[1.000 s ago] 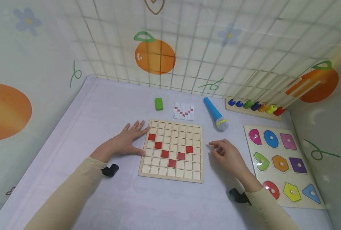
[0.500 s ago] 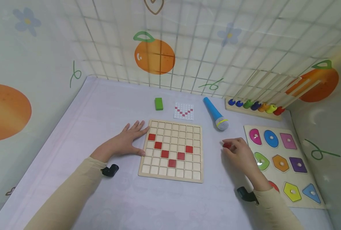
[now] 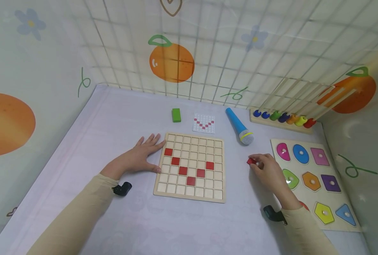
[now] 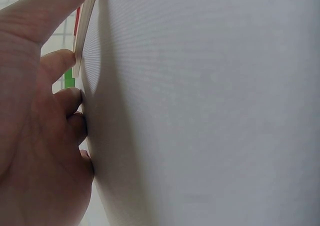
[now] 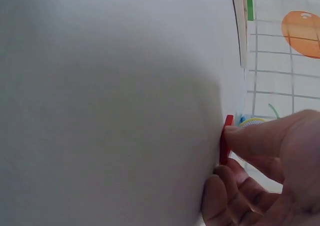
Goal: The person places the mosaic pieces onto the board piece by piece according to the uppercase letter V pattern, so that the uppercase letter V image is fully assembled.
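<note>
A wooden grid board (image 3: 201, 150) lies in front of me, with several red squares in its cells forming a lopsided V. My left hand (image 3: 141, 156) rests palm down with fingers spread, its thumb and index finger touching the board's left edge. Right of the board, my right hand (image 3: 265, 173) pinches a small red tile (image 3: 250, 161) low at the table. From the right wrist, the thumb presses the red tile (image 5: 225, 143), which is seen edge-on; the other fingers are curled beneath. Behind the board lies a small card (image 3: 203, 123) printed with a red V on a grid.
A green block (image 3: 176, 115) and a blue toy microphone (image 3: 239, 125) lie behind the board. A shape puzzle (image 3: 313, 205) with knobbed pieces lies at the right, partly under my right forearm. A bead rack (image 3: 279, 124) stands against the mesh wall at the back right.
My right hand has moved right, away from the board's edge, and now pinches a red tile that did not show a second ago. The left hand stays put.
</note>
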